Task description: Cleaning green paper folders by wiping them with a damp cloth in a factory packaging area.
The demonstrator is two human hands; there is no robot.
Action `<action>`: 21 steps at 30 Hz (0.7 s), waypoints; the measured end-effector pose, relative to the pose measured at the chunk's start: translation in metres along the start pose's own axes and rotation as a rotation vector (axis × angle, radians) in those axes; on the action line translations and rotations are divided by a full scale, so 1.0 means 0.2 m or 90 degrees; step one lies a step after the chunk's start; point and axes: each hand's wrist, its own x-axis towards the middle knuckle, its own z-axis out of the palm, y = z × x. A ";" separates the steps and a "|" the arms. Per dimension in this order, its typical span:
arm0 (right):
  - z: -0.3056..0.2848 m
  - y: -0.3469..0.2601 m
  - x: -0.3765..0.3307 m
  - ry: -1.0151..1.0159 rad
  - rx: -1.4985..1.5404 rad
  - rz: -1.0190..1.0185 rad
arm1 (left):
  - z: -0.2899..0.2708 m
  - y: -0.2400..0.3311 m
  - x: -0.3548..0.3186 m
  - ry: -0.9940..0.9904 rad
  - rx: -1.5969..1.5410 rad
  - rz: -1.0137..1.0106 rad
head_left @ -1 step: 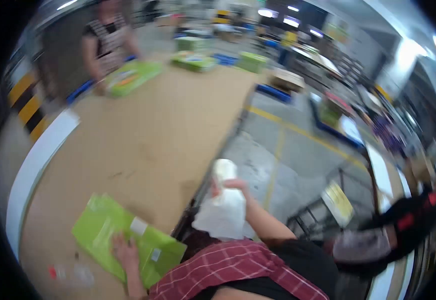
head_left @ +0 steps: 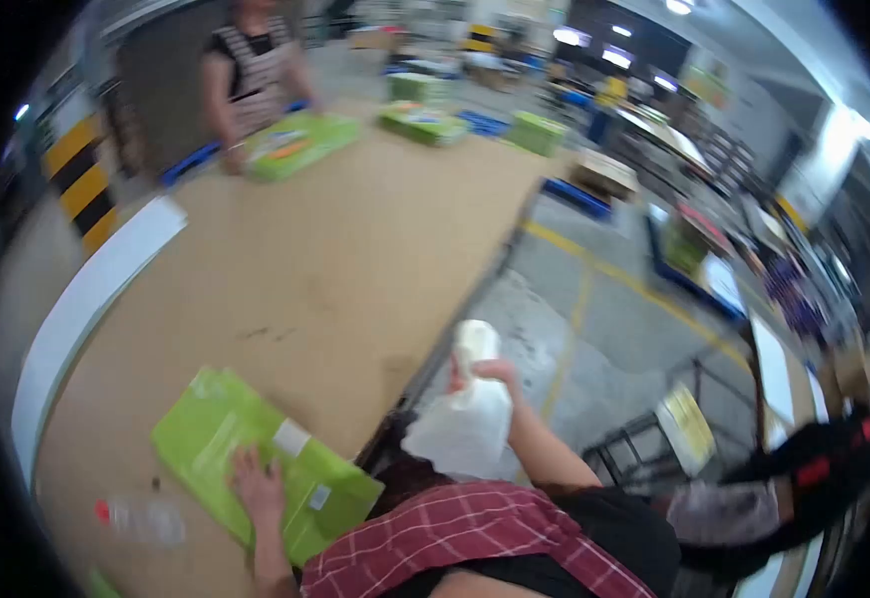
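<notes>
My left hand (head_left: 258, 483) lies with fingers spread on a flat, bright green package (head_left: 300, 498) that has pale labels. The package rests on the brown tabletop (head_left: 305, 259) at the near edge, in front of my body. Over the table's right edge, my right hand (head_left: 495, 375) is closed around a crumpled white sheet (head_left: 463, 431), cloth or paper. It bunches upward above my fist and spreads out below it. A transparent plastic bottle (head_left: 156, 522) with a red cap lies left of the package.
Across the table a person (head_left: 256, 75) handles a green package (head_left: 300, 147). More green packages (head_left: 425, 125) stand at the far end. A white strip (head_left: 91, 309) runs along the left edge. On the right are a metal-framed stool (head_left: 687, 429) and another person's dark sleeve (head_left: 814, 468).
The view has swung a little, so the surroundings sit further right in the picture. Both hands keep their places on the green package and the white sheet.
</notes>
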 end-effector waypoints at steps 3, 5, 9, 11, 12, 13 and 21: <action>0.01 0.04 0.00 0.028 -0.060 -0.007 | 0.05 -0.06 -0.05 0.046 0.007 -0.029; 0.05 0.07 0.00 -0.008 -0.069 0.000 | 0.04 -0.07 -0.09 0.063 0.007 0.016; -0.01 0.09 0.07 -0.033 0.004 -0.031 | 0.05 -0.05 -0.04 0.072 0.016 0.064; -0.09 0.04 0.07 0.014 -0.002 0.030 | 0.10 0.02 0.00 0.029 0.045 0.028; -0.19 0.04 0.13 -0.057 0.023 0.077 | 0.11 0.05 0.01 0.023 0.052 0.008; -0.13 0.03 0.18 -0.120 0.025 0.040 | 0.13 0.05 0.01 0.014 0.067 -0.013; -0.22 0.31 -0.11 0.099 0.106 -0.173 | 0.41 -0.05 0.16 0.157 0.140 0.051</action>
